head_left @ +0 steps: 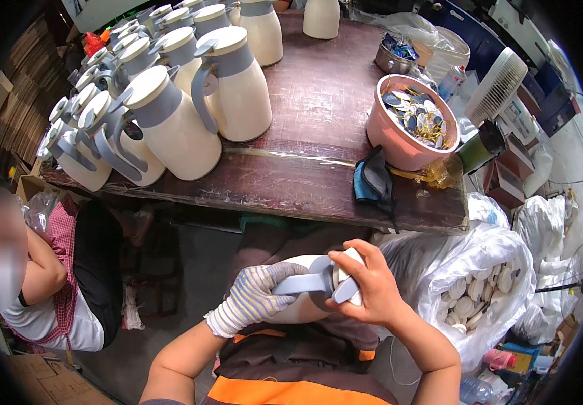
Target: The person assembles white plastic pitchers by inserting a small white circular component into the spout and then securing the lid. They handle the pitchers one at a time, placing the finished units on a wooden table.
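A cream thermos jug (303,309) with a grey collar and handle lies tilted across my lap. My left hand (256,297), in a striped knit glove, is closed round its grey handle (299,284). Bare fingers of my right hand (376,289) grip the white lid (349,271) at the jug's top, thumb on one side and fingers on the other. Part of the lid and the jug's base are hidden by my hands and arms.
Many similar jugs (177,128) crowd the left of the dark table (305,88). A pink bucket (379,131) of small discs and a blue-black pouch (374,182) stand at its right. Below is a plastic bag (433,297) of white lids. Another person (69,270) sits at left.
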Demonstrator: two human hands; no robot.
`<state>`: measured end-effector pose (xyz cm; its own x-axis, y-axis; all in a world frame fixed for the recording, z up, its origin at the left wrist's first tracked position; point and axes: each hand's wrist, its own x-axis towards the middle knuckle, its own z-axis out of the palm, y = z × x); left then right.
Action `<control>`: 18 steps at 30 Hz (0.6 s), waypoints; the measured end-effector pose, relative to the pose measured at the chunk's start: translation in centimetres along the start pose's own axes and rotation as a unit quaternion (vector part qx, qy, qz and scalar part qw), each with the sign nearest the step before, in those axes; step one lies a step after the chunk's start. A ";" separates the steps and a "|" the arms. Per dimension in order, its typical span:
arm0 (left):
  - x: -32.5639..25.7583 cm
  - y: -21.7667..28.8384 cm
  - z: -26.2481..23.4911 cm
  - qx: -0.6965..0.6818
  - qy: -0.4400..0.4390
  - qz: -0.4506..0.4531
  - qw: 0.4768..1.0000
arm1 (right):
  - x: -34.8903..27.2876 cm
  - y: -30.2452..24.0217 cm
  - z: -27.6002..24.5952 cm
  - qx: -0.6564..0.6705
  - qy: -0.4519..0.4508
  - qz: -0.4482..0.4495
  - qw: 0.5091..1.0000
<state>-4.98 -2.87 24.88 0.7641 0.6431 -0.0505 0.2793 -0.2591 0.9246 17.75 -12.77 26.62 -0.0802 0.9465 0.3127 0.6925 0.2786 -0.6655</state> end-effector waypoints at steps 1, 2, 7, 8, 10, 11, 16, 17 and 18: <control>0.2 -0.4 -0.1 -0.002 0.019 0.023 1.000 | 0.0 -0.2 0.0 -0.001 -0.020 -0.010 1.000; 0.8 -0.8 -0.2 -0.016 0.032 0.024 0.999 | 0.0 -0.6 0.0 0.004 -0.028 -0.041 0.999; 6.2 -1.0 0.1 -0.027 0.025 -0.023 0.999 | 1.3 -2.9 0.0 0.003 -0.098 -0.194 0.976; 6.8 -2.0 0.9 -0.114 -0.002 -0.034 0.993 | 1.5 -3.2 0.0 0.003 -0.100 -0.211 0.972; 6.8 -2.6 1.5 -0.094 0.035 -0.067 0.993 | 1.6 -2.6 -0.1 -0.013 -0.097 -0.170 0.981; 6.9 -2.5 1.2 -0.045 0.058 -0.076 0.994 | 1.4 -1.9 0.1 -0.030 -0.083 -0.128 0.988; 0.8 2.2 4.4 0.036 -0.024 0.022 0.999 | 0.5 4.3 1.0 0.019 -0.008 0.231 0.973; 0.1 2.1 5.6 0.101 -0.065 0.058 0.991 | 0.7 4.8 0.7 0.024 -0.012 0.250 0.968; -0.1 1.7 6.0 0.110 -0.098 0.018 0.989 | 0.7 4.7 0.2 0.027 -0.049 0.253 0.966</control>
<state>-1.13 -7.70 24.19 0.8675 0.4847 -0.1114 0.3532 -0.4427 0.8242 20.79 -10.77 23.61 0.1903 0.9736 -0.1258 0.6216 -0.2187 -0.7522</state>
